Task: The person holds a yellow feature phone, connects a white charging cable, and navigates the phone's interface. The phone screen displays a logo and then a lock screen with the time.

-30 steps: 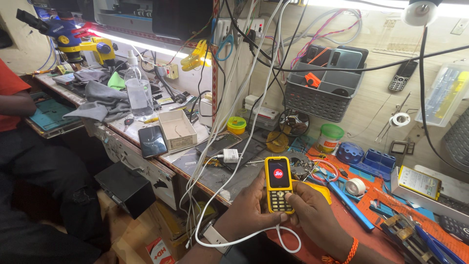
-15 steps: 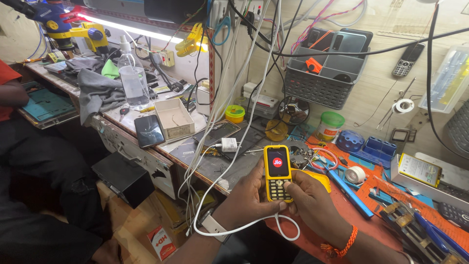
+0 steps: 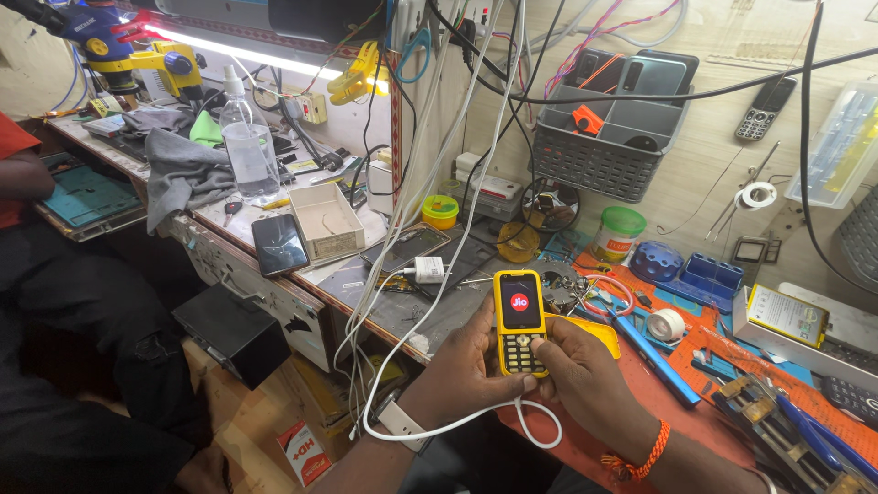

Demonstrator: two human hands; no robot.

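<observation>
Both hands grip one yellow keypad phone with a lit screen, held upright over the near edge of the cluttered counter. Left hand wraps the phone's left side and back, fingers closed round it. Right hand closes on the right side, thumb on the keypad; an orange thread band sits on that wrist. A white charging cable runs from the phone's bottom end, loops below the hands, and goes up left toward the hanging white wires.

On the counter left of the phone: a white plug adapter, a dark smartphone lying flat, and an open cream cardboard box just beside it. Farther left, a clear plastic bottle stands upright near a grey cloth. Right of the hands lie a blue-handled tool and a roll of white tape on the orange mat. A grey mesh basket holding phones hangs on the far wall. At the far left edge sits another person in a red sleeve.
</observation>
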